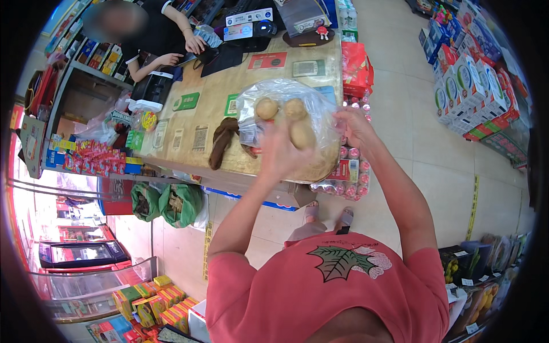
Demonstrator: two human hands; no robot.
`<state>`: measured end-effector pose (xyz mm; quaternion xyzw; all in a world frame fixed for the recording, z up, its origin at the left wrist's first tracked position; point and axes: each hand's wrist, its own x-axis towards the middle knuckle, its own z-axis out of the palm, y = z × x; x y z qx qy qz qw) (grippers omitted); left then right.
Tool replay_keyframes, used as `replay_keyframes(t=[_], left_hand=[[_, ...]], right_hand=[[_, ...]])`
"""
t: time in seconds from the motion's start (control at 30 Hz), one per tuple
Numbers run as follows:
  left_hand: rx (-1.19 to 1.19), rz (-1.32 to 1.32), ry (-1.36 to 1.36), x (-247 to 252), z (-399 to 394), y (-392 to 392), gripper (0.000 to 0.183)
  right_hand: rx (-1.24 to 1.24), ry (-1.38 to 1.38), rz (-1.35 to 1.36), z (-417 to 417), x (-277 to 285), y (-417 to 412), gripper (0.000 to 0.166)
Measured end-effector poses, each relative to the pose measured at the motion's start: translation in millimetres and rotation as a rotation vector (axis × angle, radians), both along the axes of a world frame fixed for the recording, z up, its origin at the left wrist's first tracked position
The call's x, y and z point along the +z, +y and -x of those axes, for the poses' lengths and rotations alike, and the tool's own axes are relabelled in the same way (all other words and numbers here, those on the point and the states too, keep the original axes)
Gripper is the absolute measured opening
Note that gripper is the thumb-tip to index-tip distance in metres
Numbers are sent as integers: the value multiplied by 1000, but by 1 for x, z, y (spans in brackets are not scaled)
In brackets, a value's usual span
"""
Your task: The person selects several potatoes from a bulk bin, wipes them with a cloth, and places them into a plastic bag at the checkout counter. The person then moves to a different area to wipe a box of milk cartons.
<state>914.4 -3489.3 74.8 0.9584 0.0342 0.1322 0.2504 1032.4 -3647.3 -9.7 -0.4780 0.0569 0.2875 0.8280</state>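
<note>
A clear plastic bag (253, 92) lies on the counter (240, 70) before me. Through its film I see three round, tan, potato-like vegetables (303, 135). My right hand (356, 125) pinches the bag's right edge at the counter's side. Blurred by motion, my left hand (283, 150) is over the bag's near side, beside the vegetables; its grip cannot be made out. To its left lies a dark brown, wrinkled strap-like item (224, 143), partly covered by the bag.
Across the counter a person (156, 34) has one hand on a black mouse (208, 53). Packs of pink-capped bottles (343, 186) stand against the counter's right side. Green sacks (182, 203) sit below left. Stacked cartons (467, 85) line the right side of the tiled floor (388, 103).
</note>
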Motion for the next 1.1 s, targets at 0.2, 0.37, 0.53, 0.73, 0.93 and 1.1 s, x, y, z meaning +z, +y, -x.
replay_keyframes(t=[0.2,0.37,0.53,0.73,0.93,1.1], left_hand=[[263,-205,129,-72,-52,51,57],[232,-274,115,-101,-60,59,52],[2,-194,-346,-40,-44,83,56],[319,-13,-399,-57,-56,146,69],[355,241,-70,-49,-104,131,35],[-203,1004,-102,46,-92,73,60]], right_hand=[[61,125,26,5,22,13,16],[155,203,-131,0,50,17,14],[117,232,-213,-10,83,21,10],[-32,278,-263,-5,113,46,20],[-21,225,-117,-11,132,79,26],[131,-1,-63,-24,165,109,22]])
